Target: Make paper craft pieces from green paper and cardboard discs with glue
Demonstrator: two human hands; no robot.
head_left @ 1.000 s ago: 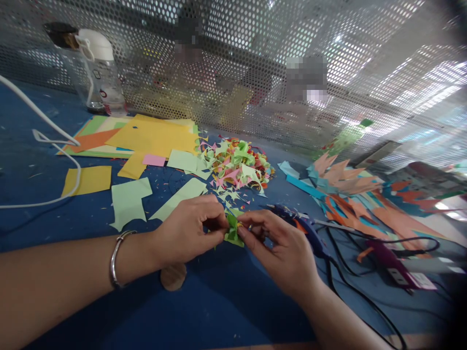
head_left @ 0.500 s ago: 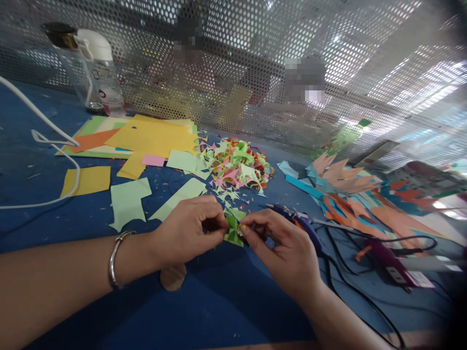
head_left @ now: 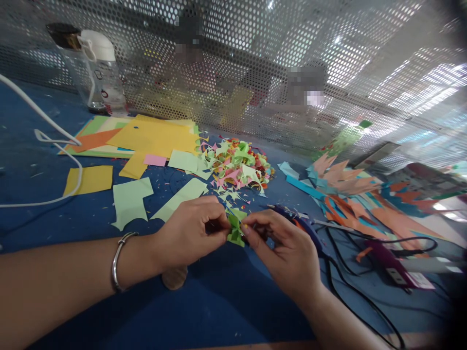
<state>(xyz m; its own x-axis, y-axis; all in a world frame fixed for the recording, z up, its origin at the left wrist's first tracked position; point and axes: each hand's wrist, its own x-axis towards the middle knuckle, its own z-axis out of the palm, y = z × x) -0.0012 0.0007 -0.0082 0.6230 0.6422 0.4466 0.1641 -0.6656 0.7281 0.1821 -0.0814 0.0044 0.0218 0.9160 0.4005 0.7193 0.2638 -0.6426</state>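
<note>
Between my hands is a small green folded paper piece, with several leaf-like or petal-like flaps. My left hand, with a silver bangle at the wrist, pinches its left side between thumb and finger. On the other side my right hand has thumb and fingertips closed at the paper's edge, with a tiny yellow bit showing by the fingertips. A round wooden disc lies on the blue table, partly under my left wrist. Just past my right hand lies a blue glue gun.
Paper scraps are heaped ahead, beside yellow sheets. Cut orange and blue paper lies at right, near a purple power strip with black cords. Bottles stand before a perforated metal screen; people show behind it.
The whole view has shifted very slightly. Both hands keep their places at the green paper, with barely any finger movement.
</note>
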